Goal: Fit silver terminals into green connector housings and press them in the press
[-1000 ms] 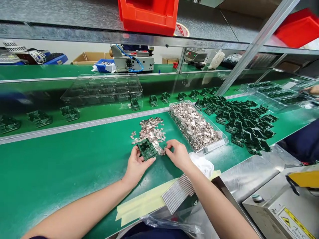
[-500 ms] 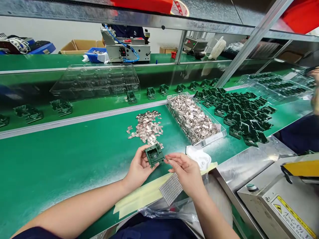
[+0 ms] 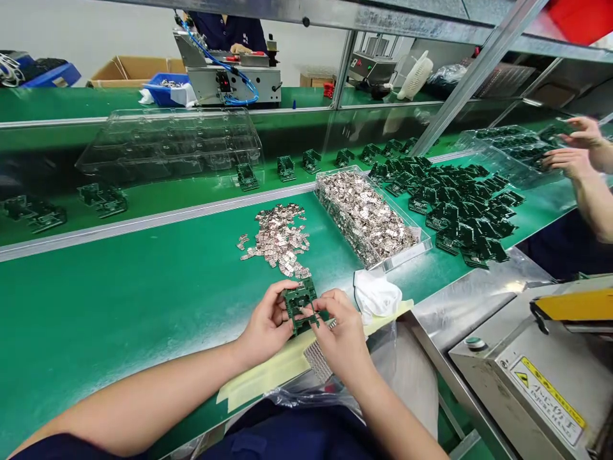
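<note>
My left hand [image 3: 267,324] grips a green plastic housing [image 3: 301,296] with a square opening, thumb on the near side and fingers behind it. My right hand [image 3: 343,333] is closed in a pinch against the housing's right side, its fingertips reaching into the opening. Whatever small thing those fingertips may hold is hidden. Just beyond the housing lies a loose pile of small silvery metal pieces [image 3: 281,239]. Under my right hand, a grey sheet with a fine ribbed grid [image 3: 317,361] is partly covered.
A clear box [image 3: 405,259] of metal pieces stands beyond my hands, with heaped green housings [image 3: 460,198] to its right. A white cloth [image 3: 377,295] and yellow tape [image 3: 258,382] lie near the table edge. At far right, another person's hands [image 3: 577,153] hold a green part.
My right fingertips have moved from beside the housing into its opening. The housing is turned and tilted differently in my left hand. At far right, the other person's hands have come into view.
</note>
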{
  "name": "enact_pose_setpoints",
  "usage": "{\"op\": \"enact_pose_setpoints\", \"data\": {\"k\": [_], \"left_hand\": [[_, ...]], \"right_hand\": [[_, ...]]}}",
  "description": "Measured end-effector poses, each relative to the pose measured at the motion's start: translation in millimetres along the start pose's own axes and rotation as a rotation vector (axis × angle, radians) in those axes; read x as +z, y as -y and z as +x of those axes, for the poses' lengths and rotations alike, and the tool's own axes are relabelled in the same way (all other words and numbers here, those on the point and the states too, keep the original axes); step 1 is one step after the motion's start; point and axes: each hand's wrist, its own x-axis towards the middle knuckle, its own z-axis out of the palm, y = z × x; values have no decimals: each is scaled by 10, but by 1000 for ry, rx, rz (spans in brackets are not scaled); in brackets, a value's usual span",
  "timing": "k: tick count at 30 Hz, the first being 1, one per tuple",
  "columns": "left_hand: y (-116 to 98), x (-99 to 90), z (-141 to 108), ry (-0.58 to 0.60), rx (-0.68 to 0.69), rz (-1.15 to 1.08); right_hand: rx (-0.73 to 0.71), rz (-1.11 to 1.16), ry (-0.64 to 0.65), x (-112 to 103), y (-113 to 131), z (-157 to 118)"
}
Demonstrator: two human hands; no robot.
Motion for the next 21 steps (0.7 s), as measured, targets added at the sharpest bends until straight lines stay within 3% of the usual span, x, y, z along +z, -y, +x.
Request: {"op": "enact_pose_setpoints", "data": {"k": [14,21], "left_hand": [[5,-23,-29,23,6,174],[-42,7,-26,-65,5,254]], "right_hand": [[141,113,-97,98,-14,-31],[143,134,-128,105,-2,-60]]}}
